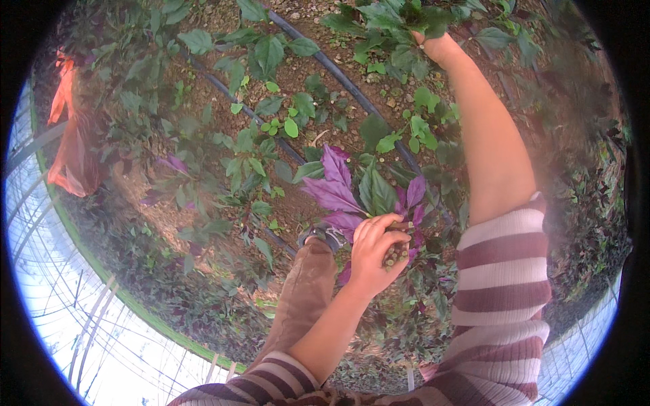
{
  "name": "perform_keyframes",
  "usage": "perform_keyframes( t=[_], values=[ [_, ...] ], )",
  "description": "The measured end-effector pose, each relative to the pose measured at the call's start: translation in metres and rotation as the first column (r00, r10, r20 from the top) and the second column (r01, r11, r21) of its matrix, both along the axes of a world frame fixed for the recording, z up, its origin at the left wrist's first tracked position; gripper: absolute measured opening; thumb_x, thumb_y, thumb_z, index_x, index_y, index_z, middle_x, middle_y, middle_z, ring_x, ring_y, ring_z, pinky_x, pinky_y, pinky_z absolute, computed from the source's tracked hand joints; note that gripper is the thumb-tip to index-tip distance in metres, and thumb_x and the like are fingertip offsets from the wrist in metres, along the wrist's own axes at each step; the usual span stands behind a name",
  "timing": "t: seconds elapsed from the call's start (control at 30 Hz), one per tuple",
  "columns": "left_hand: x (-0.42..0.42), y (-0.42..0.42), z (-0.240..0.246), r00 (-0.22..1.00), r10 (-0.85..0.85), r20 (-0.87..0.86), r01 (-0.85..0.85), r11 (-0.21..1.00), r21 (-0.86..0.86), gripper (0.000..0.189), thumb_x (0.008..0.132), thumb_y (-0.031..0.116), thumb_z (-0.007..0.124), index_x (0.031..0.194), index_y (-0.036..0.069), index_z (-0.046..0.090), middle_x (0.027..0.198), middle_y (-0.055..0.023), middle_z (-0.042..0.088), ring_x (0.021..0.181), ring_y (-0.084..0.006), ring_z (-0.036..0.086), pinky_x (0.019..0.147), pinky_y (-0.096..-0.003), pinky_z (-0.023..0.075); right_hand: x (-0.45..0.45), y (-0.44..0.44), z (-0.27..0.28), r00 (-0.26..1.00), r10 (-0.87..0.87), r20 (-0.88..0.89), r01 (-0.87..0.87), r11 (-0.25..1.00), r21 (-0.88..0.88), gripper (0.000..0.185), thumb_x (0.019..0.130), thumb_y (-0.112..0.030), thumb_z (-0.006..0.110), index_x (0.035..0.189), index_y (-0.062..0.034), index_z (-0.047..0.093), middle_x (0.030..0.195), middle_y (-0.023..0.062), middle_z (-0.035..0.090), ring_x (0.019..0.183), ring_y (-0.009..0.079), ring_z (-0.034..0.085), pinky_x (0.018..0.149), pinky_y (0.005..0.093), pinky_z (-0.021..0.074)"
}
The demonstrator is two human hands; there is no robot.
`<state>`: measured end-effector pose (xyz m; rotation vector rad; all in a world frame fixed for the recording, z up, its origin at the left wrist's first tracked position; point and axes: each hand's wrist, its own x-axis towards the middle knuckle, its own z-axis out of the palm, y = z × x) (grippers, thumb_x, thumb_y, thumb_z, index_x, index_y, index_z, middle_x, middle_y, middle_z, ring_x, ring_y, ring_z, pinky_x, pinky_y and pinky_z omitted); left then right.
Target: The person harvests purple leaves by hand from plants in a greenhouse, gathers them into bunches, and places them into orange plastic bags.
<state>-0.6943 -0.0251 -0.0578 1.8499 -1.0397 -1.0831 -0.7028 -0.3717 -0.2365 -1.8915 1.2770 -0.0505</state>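
My left hand (378, 251) is closed around a bunch of cut leafy stems (397, 255), with the cut ends facing up. Large leaves, purple on one side (332, 190) and green on the other (377, 192), fan out from the bunch beyond my fingers. My right hand (431, 46) reaches far forward into a green leafy plant (391, 23) at the top of the view. Leaves cover its fingers, so whether they grip a stem cannot be seen.
Black irrigation pipes (350, 86) run diagonally over brown soil between leafy plants. An orange plastic bag (76, 152) hangs at the left. My shoe (322, 236) stands among the plants. Curved poles and pale sheeting (101, 325) line the lower left.
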Motion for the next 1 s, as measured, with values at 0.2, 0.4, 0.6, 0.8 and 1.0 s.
perform_keyframes(
  t=[0.2,0.4,0.6,0.8,1.0],
  values=[
    [-0.002,0.002,-0.001,1.000,-0.006,0.008,0.006,1.000,-0.002,0.040,0.051,0.008,0.072,0.088,0.012,0.058,0.111,-0.0060,0.052,0.102,-0.0296,0.049,0.090,-0.0430,0.0350,-0.011,-0.002,0.012,0.940,-0.266,0.215,0.161,0.900,0.406,0.029,0.082,-0.024,0.058,0.094,0.0014,0.061,0.083,0.0071,0.061,0.077,0.0160,0.053,0.071,0.0329,0.0410],
    [-0.003,0.002,-0.001,1.000,-0.010,0.009,0.010,1.000,0.004,0.039,0.052,0.008,0.072,0.088,0.012,0.058,0.111,-0.0060,0.052,0.102,-0.0297,0.049,0.090,-0.0431,0.0350,-0.019,0.004,0.029,0.979,-0.086,0.185,0.014,0.933,0.361,0.027,0.084,-0.023,0.056,0.103,-0.0034,0.060,0.094,0.0051,0.063,0.083,0.0162,0.056,0.081,0.0319,0.0420],
    [-0.005,-0.002,0.000,0.999,0.022,0.046,-0.022,1.000,-0.004,0.025,0.057,0.002,0.068,0.080,0.009,0.059,0.103,-0.0074,0.057,0.093,-0.0282,0.054,0.083,-0.0390,0.0376,-0.003,0.002,0.016,0.991,0.104,-0.084,-0.084,0.972,0.220,0.032,0.088,-0.027,0.050,0.111,-0.0052,0.057,0.101,0.0080,0.063,0.090,0.0205,0.056,0.085,0.0352,0.0415],
    [-0.003,0.001,0.000,0.999,-0.022,0.025,0.022,1.000,-0.007,0.040,0.049,0.006,0.071,0.086,0.011,0.057,0.109,-0.0050,0.053,0.100,-0.0293,0.051,0.088,-0.0430,0.0359,-0.015,0.013,0.009,0.812,-0.508,0.287,0.354,0.819,0.451,0.026,0.085,-0.023,0.053,0.099,-0.0014,0.057,0.086,0.0082,0.061,0.078,0.0179,0.054,0.068,0.0347,0.0417],
    [-0.011,0.013,0.007,0.995,-0.087,0.055,0.089,0.995,-0.035,0.041,0.048,0.005,0.071,0.086,0.011,0.057,0.110,-0.0061,0.053,0.101,-0.0292,0.051,0.088,-0.0433,0.0354,-0.047,0.022,0.056,0.246,-0.773,0.585,0.397,0.631,0.666,0.020,0.088,-0.025,0.052,0.099,-0.0089,0.055,0.092,0.0007,0.058,0.080,0.0127,0.052,0.070,0.0313,0.0418]
  ],
)
